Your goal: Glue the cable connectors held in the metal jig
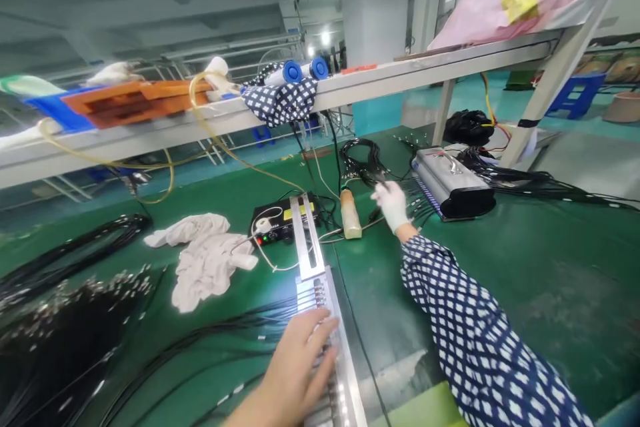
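Observation:
My left hand (303,360), bare, lies over a long metal fixture (345,373), its fingers stretched out and a little apart. Several thin black cables (220,327) run in from the left to the lit slots of this fixture. A slotted metal bar (307,240) extends from its far end. My right hand (391,205), in a white glove below a patterned sleeve (465,307), reaches forward beside a coil of black cables (363,157). Its fingers are closed together; blur hides what is in them. A tool with a wooden-looking handle (350,213) lies just left of the glove.
A black control box (275,223) with lit indicators sits behind the fixture, next to a crumpled white cloth (207,257). At right is a silver and black device (453,183) with cables. Black cable bundles (65,340) cover the left. A shelf (380,83) crosses above the green table.

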`<state>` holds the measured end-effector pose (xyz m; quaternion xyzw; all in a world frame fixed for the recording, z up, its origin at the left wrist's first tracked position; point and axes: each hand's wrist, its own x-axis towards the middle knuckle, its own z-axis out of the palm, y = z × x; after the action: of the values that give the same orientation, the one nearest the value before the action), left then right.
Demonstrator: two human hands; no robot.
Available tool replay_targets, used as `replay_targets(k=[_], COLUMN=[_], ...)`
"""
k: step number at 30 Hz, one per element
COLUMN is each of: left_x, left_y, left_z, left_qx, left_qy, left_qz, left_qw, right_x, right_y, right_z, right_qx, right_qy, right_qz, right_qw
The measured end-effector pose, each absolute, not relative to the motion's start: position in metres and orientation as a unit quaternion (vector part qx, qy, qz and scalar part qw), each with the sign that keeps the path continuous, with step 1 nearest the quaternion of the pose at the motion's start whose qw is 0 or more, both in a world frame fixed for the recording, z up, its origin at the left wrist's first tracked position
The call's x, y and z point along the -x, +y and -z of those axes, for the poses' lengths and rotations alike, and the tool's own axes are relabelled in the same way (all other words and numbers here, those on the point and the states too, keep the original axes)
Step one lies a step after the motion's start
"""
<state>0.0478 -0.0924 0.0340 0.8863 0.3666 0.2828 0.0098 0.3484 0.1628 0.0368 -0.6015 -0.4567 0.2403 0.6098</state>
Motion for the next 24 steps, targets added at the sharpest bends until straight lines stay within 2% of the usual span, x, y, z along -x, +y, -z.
replay_targets(k=[3,9,13,17,22,24], left_x=[-0.095,-0.197,-0.217,-0.189,-0.115,-0.081], left_y=[-0.023,0.115,0.143,0.110,-0.010,-0.063], left_z=[-0.055,-0.056,-0.053,-0.068,-0.092,-0.097], left_qx=[-0.870,-0.782,-0.730,-0.747,-0.761,-0.743], left_qy=[0.417,0.572,0.636,0.590,0.473,0.490], left_qz=[-0.235,-0.211,-0.201,-0.256,-0.408,-0.441], left_qw=[0.116,0.127,0.153,0.169,0.174,0.113], right_x=[-0.391,-0.420,-0.418,-0.420,-0.420,-0.415], right_y=[0.146,0.115,0.121,0.126,0.119,0.112], right_z=[-0.018,0.034,0.041,0.040,0.028,0.018], right_qx=[0.592,0.556,0.529,0.521,0.523,0.516], right_qy=[-0.344,-0.218,-0.179,-0.151,-0.177,-0.226], right_qz=[-0.262,-0.294,-0.305,-0.301,-0.282,-0.277], right_qw=[0.680,0.747,0.771,0.784,0.784,0.778])
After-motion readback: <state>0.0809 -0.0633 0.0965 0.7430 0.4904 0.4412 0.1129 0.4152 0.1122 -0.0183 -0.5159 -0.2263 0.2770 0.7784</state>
